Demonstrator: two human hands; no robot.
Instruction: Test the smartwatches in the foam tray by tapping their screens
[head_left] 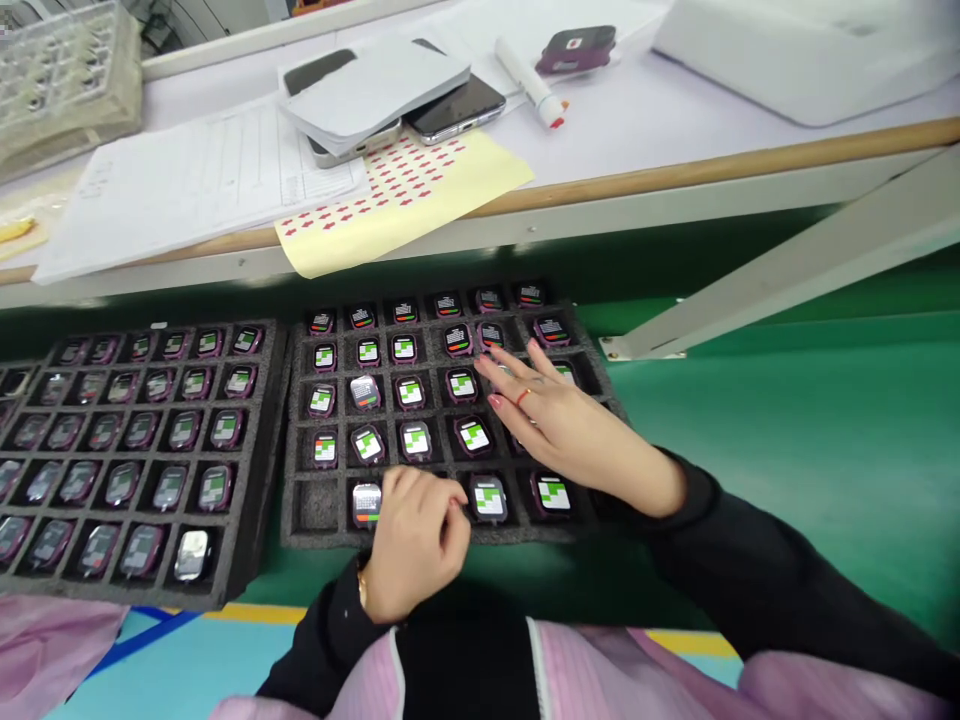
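My right hand [559, 415] spreads open over watches [473, 435]; my left hand [420, 530] curls, contents hidden; watches lie face-up, long axes roughly front-to-back.

No word or number can be read clearly. On the yellow sheet [450, 190] there are rows of small red arrows. The screens of the watches [406, 312] in the tray [316, 505] show tiny lines of text, too small for reading. The writing on the white paper [202, 185] is also not legible.
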